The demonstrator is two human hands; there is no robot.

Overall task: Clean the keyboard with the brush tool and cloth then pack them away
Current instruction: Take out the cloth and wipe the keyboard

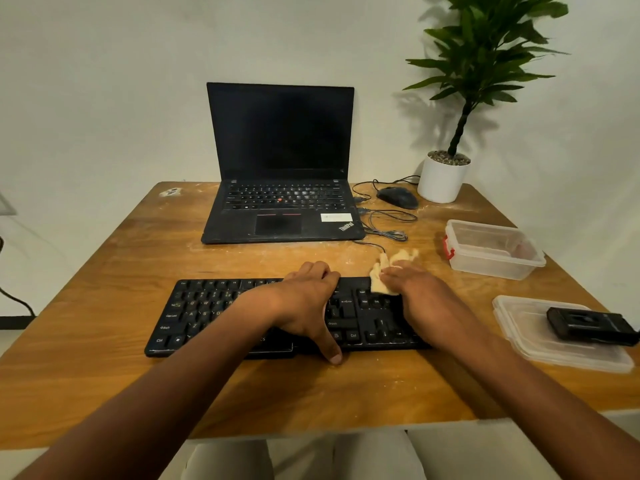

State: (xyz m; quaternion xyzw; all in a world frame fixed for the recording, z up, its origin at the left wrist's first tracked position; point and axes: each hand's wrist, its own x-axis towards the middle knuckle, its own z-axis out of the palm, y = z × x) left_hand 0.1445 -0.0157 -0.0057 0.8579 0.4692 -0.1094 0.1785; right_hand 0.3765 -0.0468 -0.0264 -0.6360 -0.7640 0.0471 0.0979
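I see the black keyboard [214, 315] low in the middle of the frame on the wooden surface [104, 271]. My left hand [306, 304] lies flat on it, fingers straight. My right hand [410, 284] has its fingers curled on the yellow cloth [382, 271] at the keyboard's far right corner. The black brush tool [588, 325] sits on a clear lid [540, 348] at right.

Single head-worn view, facing forward and down, close over wooden desk [104, 358]
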